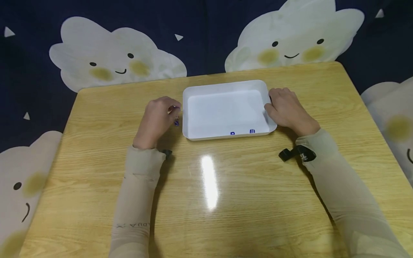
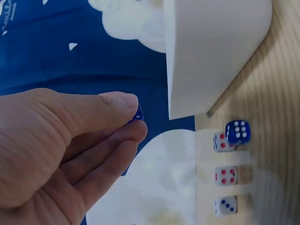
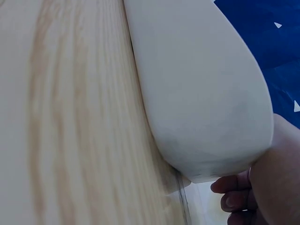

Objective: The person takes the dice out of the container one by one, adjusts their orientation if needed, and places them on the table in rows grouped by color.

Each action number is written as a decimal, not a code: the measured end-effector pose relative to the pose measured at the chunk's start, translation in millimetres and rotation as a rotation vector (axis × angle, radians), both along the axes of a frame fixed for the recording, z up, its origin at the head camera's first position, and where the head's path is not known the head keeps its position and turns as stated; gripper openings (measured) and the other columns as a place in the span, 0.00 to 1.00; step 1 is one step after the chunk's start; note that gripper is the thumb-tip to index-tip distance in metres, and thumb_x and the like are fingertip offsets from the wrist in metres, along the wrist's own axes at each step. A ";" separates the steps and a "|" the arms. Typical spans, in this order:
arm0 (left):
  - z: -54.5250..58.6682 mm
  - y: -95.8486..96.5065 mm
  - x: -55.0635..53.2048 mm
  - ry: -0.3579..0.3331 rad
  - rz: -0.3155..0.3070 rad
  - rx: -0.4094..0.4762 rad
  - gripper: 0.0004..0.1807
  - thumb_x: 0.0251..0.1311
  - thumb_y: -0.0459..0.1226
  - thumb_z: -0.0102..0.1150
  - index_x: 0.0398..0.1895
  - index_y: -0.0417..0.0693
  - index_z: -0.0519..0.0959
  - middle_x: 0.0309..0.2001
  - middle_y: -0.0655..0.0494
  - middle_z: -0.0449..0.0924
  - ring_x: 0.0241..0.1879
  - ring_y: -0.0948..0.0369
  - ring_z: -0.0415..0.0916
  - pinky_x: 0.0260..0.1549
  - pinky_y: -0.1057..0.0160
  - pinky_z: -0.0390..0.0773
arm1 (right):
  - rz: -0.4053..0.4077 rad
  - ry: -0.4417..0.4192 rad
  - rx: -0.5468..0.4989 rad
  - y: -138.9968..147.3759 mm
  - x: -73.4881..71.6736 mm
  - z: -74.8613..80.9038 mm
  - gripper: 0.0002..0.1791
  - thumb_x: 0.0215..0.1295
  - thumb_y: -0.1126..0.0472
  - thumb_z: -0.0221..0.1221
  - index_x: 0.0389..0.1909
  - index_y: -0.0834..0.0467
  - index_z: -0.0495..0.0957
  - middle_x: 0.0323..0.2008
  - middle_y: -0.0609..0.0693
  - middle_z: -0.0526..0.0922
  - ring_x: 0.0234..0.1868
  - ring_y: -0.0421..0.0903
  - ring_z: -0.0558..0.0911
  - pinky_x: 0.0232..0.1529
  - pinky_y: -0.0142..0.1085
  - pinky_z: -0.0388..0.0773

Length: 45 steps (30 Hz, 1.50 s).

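In the head view a white tray (image 1: 226, 86) sits on the wooden table, with two blue dice, one die (image 1: 232, 133) and another die (image 1: 252, 131), along its near inner side. My left hand (image 1: 158, 116) is just left of the tray and pinches a blue die (image 2: 138, 114) between thumb and fingertips, mostly covered by them. Another blue die (image 2: 238, 131) lies near the tray's left end, overlapping a white die with red pips in the left wrist view. My right hand (image 1: 287, 107) grips the tray's right end, thumb at the rim and fingers curled outside.
Other white dice, one red-pipped die (image 2: 227, 176) and one blue-pipped die (image 2: 226, 205), stand in a row on the table (image 1: 209, 229). A dark cloth (image 1: 204, 36) with cloud pictures hangs behind the far table edge.
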<state>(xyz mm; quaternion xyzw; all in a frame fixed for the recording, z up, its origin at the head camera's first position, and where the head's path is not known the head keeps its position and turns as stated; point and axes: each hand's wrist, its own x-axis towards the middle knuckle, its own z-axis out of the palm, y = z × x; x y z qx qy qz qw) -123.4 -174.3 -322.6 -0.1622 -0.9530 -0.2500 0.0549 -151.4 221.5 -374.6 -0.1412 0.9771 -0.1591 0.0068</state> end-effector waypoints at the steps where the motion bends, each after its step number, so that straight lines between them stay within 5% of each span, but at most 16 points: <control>1: 0.4 -1.5 0.0 -0.008 0.000 0.000 0.08 0.68 0.29 0.62 0.45 0.36 0.88 0.47 0.40 0.89 0.45 0.48 0.86 0.49 0.51 0.86 | -0.001 0.000 0.002 0.1 0.0 -0.1 0.14 0.73 0.58 0.44 0.40 0.66 0.71 0.35 0.63 0.75 0.38 0.60 0.69 0.40 0.48 0.63; 29: -6.2 -33.7 0.9 -0.161 0.053 -0.100 0.08 0.64 0.29 0.67 0.45 0.38 0.88 0.46 0.42 0.89 0.43 0.50 0.84 0.47 0.51 0.85 | 0.019 0.007 0.027 -5.6 -0.5 6.1 0.13 0.72 0.59 0.45 0.37 0.65 0.70 0.32 0.62 0.73 0.36 0.60 0.68 0.38 0.46 0.60; 38: -8.9 -33.5 -3.5 -0.246 0.045 -0.109 0.08 0.64 0.30 0.67 0.45 0.39 0.88 0.45 0.44 0.89 0.43 0.51 0.83 0.46 0.53 0.84 | 0.000 -0.030 0.022 -1.8 -2.6 5.4 0.19 0.72 0.57 0.44 0.46 0.71 0.72 0.40 0.67 0.77 0.43 0.64 0.71 0.45 0.55 0.67; 45: -11.9 -29.3 -8.9 -0.270 -0.002 -0.146 0.06 0.64 0.30 0.67 0.41 0.42 0.90 0.45 0.46 0.90 0.42 0.53 0.83 0.46 0.55 0.83 | -0.005 -0.018 -0.007 0.6 -2.1 -0.2 0.16 0.72 0.58 0.45 0.41 0.68 0.72 0.37 0.65 0.76 0.42 0.63 0.71 0.44 0.55 0.67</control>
